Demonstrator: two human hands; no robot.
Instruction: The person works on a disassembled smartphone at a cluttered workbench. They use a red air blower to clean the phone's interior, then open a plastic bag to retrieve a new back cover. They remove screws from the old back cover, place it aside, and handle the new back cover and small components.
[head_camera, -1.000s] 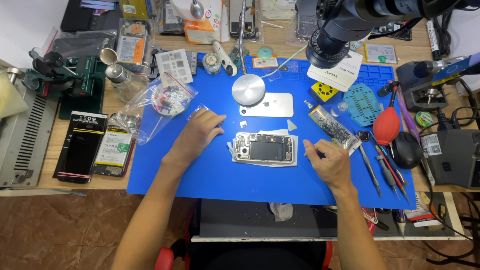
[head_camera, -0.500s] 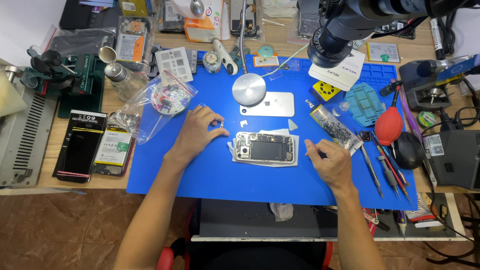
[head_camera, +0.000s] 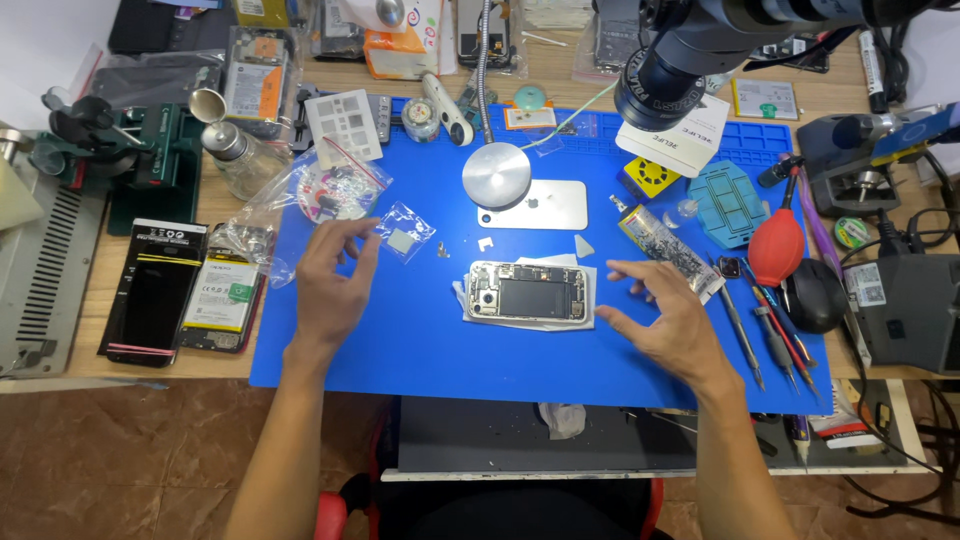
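Left hand (head_camera: 335, 285) lifted off mat, shifted toward 10 o'clock, fingers apart, empty, near small clear plastic bag (head_camera: 405, 236). Right hand (head_camera: 660, 315) open, empty, at 3 o'clock of opened silver phone chassis with exposed black battery (head_camera: 527, 293), mid blue silicone mat (head_camera: 400, 340). Likely light, stiff, fragile; grip by edges.

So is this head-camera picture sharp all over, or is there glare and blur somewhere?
Head view: even light, soft shadows. The opened phone and blue mat are sharp; the round metal disc glares slightly. The left hand and right hand look a little soft. The microscope barrel looms large, and edges bow.
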